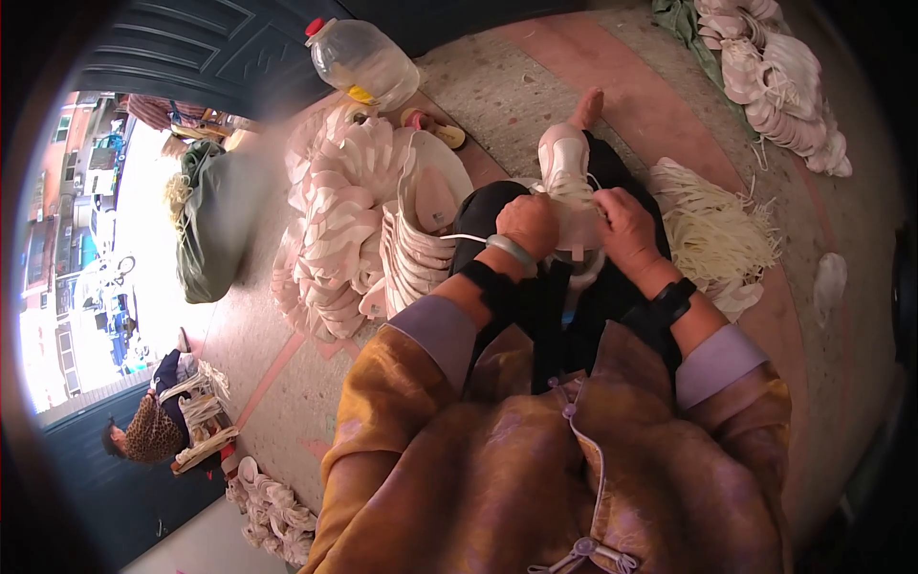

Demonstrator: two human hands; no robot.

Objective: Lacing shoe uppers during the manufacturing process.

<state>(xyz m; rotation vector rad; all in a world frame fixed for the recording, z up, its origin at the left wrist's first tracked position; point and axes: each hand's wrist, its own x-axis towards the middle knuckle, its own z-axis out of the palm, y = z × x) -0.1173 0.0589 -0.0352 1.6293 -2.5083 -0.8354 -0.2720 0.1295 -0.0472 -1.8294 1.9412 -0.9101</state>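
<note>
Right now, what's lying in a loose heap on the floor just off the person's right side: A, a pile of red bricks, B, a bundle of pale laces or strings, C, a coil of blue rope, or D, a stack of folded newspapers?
B: a heap of pale laces lies on the floor beside the right hand, which with the left hand holds a white shoe upper.

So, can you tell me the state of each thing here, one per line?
Left hand: closed on the shoe upper.
Right hand: closed on the shoe upper.
Shoe upper: white, held on the lap.
Lace: loose, trailing left.
Jug: capped, lying tilted.
Stack of uppers: piled on the floor.
Laces bundle: loose on the floor.
</note>
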